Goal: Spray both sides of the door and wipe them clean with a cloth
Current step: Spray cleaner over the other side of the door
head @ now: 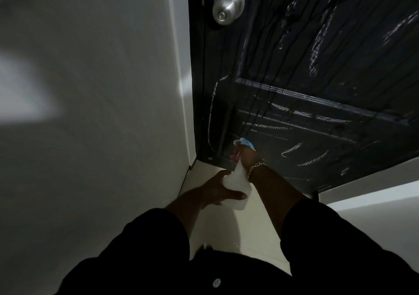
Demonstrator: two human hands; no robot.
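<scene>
The single head-worn camera is looking steeply down from close range, facing the black door (317, 67) filling the upper right and the white wall (90, 90) at left.

Black short sleeves (156, 244), a gold chain bracelet (255, 167), dark buttoned clothing below.

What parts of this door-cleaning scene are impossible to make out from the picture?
Head view, the only one:
- Cloth: none clearly seen; the dim light may hide it.
- Right hand: dark and blurred on the spray bottle's top; the finger on the trigger is unclear.
- Left hand: holds the bottle's base; its palm is hidden behind it.
- Door: top and right side cut off; its far side is hidden.
- Floor: partly covered by dark sleeves.
</scene>
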